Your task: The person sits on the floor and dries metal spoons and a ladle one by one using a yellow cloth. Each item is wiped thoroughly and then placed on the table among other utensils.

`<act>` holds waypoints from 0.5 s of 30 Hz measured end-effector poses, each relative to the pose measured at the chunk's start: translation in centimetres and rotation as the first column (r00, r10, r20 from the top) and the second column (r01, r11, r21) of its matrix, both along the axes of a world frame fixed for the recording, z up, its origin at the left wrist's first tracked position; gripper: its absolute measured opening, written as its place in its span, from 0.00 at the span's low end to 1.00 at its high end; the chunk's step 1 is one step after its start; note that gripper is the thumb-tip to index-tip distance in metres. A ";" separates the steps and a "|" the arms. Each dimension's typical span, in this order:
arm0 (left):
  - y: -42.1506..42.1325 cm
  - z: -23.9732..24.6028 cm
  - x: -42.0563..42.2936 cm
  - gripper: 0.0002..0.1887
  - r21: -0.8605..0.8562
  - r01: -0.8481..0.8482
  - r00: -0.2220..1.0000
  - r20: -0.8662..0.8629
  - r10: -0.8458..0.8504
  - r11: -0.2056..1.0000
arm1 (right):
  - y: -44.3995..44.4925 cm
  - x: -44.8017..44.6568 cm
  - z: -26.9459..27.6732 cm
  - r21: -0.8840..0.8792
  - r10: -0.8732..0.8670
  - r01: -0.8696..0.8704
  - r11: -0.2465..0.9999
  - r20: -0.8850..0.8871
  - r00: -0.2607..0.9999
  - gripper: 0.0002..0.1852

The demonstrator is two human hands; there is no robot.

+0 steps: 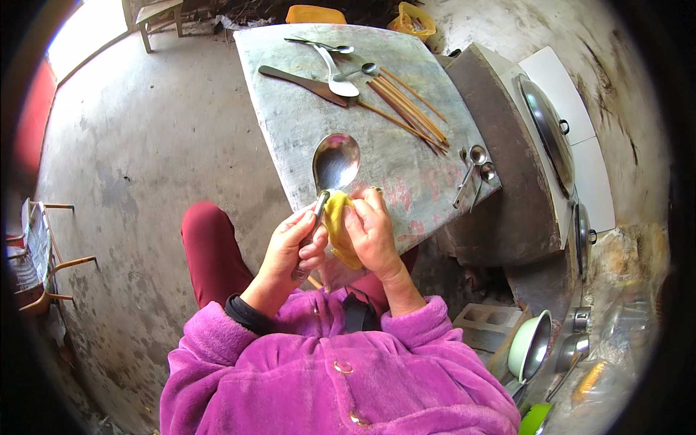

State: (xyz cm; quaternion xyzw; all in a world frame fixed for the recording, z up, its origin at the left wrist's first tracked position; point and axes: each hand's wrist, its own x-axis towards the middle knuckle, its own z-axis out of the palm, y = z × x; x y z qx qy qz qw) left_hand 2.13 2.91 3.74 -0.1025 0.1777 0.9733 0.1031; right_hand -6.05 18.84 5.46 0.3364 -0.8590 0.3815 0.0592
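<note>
A large metal serving spoon [336, 161] points away from me, its bowl over the near left edge of the table [304, 114]. Its handle is gripped in my left hand [293, 244]. My right hand [374, 231] holds a yellow cloth [340, 223] against the handle just below the bowl. Farther up the table lie a white spoon [342, 87], a dark flat wooden spatula [302, 84] and several wooden chopsticks [410, 109]. Small metal spoons [477, 155] rest at the right corner.
To the right stands a brown stove block [495, 147] with a lidded wok [546, 133]. Below it are a concrete block [485, 318] and a pale green basin [528, 345]. A chair [49, 255] is at far left, a wooden stool [159, 13] at the back. A yellow basket [411, 23] sits behind the table.
</note>
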 end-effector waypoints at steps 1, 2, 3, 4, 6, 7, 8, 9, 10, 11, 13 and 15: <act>0.0 0.1 -0.1 0.13 0.036 0.034 0.999 0.027 -0.035 0.999 | 0.1 0.3 0.2 -0.110 -0.028 0.036 0.993 0.077 0.997 0.08; -0.1 0.1 -0.2 0.14 0.088 0.054 0.998 0.032 -0.057 0.995 | 0.3 0.5 0.4 -0.220 -0.023 0.054 0.974 0.139 0.990 0.08; -0.2 0.1 -0.2 0.15 0.141 0.079 0.994 0.063 -0.089 0.987 | 0.6 0.5 0.5 -0.326 -0.012 0.082 0.942 0.211 0.977 0.08; -0.2 0.1 -0.2 0.22 0.168 0.102 0.995 0.006 -0.104 0.981 | 1.1 0.4 0.8 -0.392 -0.029 0.137 0.910 0.267 0.963 0.10; -0.4 -0.2 -0.3 0.25 0.186 0.108 0.992 0.045 -0.118 0.977 | 2.3 -0.1 1.1 -0.576 0.009 0.298 0.761 0.468 0.883 0.13; -0.5 -0.4 -0.3 0.27 0.213 0.122 0.991 0.020 -0.129 0.969 | 2.9 -0.4 1.2 -0.624 0.050 0.359 0.694 0.539 0.841 0.14; -0.6 -0.5 -0.3 0.28 0.200 0.106 0.988 0.087 -0.126 0.974 | 3.5 -0.9 1.3 -0.630 0.041 0.338 0.699 0.507 0.861 0.17; -0.7 -0.7 -0.4 0.27 0.193 0.136 0.987 0.057 -0.150 0.972 | 4.0 -1.3 1.5 -0.591 -0.037 0.450 0.669 0.578 0.815 0.21; -0.8 -0.8 -0.4 0.26 0.185 0.166 0.984 0.027 -0.174 0.969 | 4.3 -1.5 1.7 -0.694 0.127 0.427 0.580 0.594 0.794 0.23; -0.9 -0.9 -0.5 0.25 0.166 0.191 0.978 0.050 -0.202 0.967 | 4.7 -1.8 2.1 -0.743 0.233 0.487 0.459 0.630 0.741 0.25; -0.9 -0.7 -0.5 0.20 0.067 0.166 0.986 -0.016 -0.165 0.984 | 5.2 -2.7 3.1 -0.722 0.246 0.608 0.331 0.688 0.683 0.27; -0.9 -0.1 -0.4 0.17 -0.062 0.114 0.992 -0.038 -0.116 0.992 | 6.4 -4.0 4.8 -0.772 0.272 0.567 0.287 0.633 0.725 0.28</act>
